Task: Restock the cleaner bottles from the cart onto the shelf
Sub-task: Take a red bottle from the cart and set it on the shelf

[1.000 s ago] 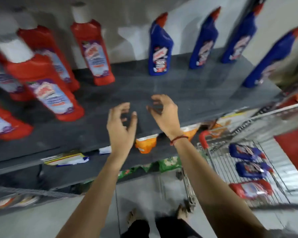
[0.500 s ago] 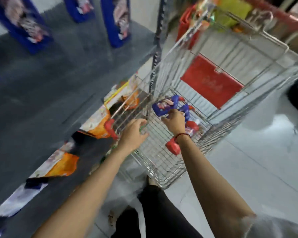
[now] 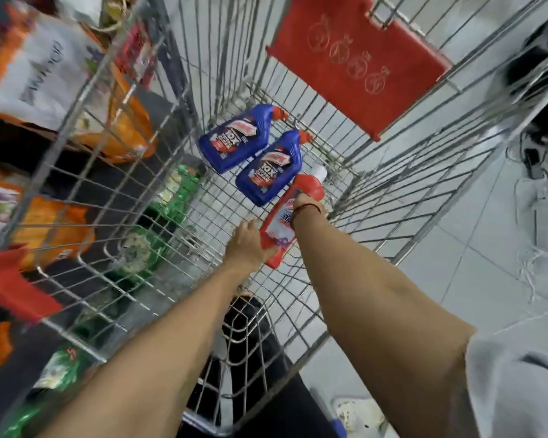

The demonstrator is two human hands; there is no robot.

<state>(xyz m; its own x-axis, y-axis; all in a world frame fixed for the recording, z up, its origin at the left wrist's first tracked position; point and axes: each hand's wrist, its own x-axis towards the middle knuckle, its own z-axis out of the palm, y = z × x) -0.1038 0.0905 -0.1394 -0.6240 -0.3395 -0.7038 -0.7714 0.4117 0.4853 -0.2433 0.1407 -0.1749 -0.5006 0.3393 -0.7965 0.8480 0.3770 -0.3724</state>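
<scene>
Evidently reached deep into the wire cart (image 3: pixel 345 172), right hand (image 3: pixel 304 205) seemingly closed round the lying red bottle (image 3: pixel 282 221), left hand (image 3: pixel 246 243) cupped open against its base; best lifted level, clear of the blue bottles (image 3: pixel 253 156)

The right hand (image 3: pixel 306 204) hides the middle of the red bottle (image 3: pixel 283 221). The bags (image 3: pixel 114 131) beside the cart (image 3: pixel 114 191) are blurry and cut off.

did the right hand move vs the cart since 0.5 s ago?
Yes. The right hand went from the blue bottles onto the red bottle, nearer the cart's near end.
</scene>
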